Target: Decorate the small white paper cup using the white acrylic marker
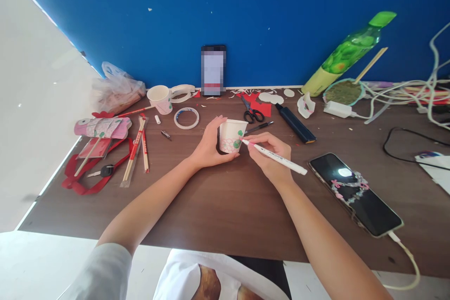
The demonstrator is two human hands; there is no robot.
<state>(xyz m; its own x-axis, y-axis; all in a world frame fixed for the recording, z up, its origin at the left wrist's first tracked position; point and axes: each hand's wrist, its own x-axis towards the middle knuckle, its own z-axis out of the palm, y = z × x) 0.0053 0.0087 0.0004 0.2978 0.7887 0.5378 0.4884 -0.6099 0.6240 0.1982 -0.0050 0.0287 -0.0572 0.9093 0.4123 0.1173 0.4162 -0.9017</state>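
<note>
My left hand (pixel 213 146) is wrapped around the left side of a white paper cup (pixel 231 133), which stands on the brown table in front of me. Pink scalloped lines and green leaf shapes mark the cup's side. In my right hand (pixel 272 152) is a white marker (pixel 277 157), its tip touching or very near the cup's right side. Just behind the cup lie a black pen (pixel 259 127) and black-handled scissors (pixel 253 113).
A second paper cup (pixel 160 99), a tape roll (pixel 186 118) and wrapped chopsticks (pixel 135 152) lie to the left. A phone (pixel 213 70) leans on the blue partition. On the right are a dark blue case (pixel 296 123), another phone (pixel 355 194), a green bottle (pixel 351 54) and white cables (pixel 390 91).
</note>
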